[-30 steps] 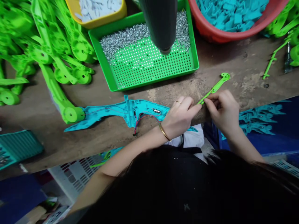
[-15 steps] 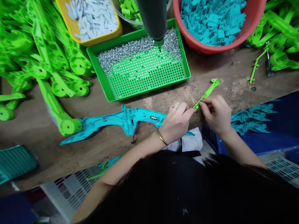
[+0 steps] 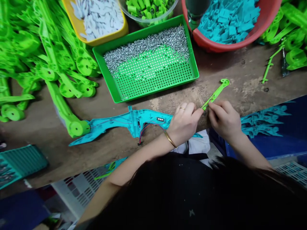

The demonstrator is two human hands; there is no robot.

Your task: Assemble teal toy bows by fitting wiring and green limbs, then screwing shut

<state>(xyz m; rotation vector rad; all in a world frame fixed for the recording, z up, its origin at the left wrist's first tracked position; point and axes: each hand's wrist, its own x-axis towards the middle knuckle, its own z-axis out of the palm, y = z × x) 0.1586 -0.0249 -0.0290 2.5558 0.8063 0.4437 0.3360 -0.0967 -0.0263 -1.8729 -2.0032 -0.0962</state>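
Note:
A narrow bright green plastic part (image 3: 217, 91) with a hooked round end slants up and away from my fingers. My left hand (image 3: 185, 120), with a ring and a gold bangle, is closed on its near end. The fingertips of my right hand (image 3: 225, 119) are pinched together against the part's side; anything small between them is hidden. Partly under my left hand lies a long turquoise plastic shell (image 3: 115, 120), with red and dark wires and a small metal spring-like piece showing. A green arm-shaped part (image 3: 78, 127) rests on the shell's left end.
A green perforated tray (image 3: 153, 78) of silver screws stands ahead. Behind it are a yellow tub (image 3: 105, 40), a clear bowl (image 3: 155, 21) and a red basin (image 3: 220, 48) of turquoise pieces. A dark hanging power tool (image 3: 195, 12) overlaps the basin. Green parts (image 3: 35, 48) pile up left.
The hanging tool has swung right, from over the screw tray to the red basin's edge. My hands stay together on the green part, with fingers barely shifted. The whole view has drifted slightly.

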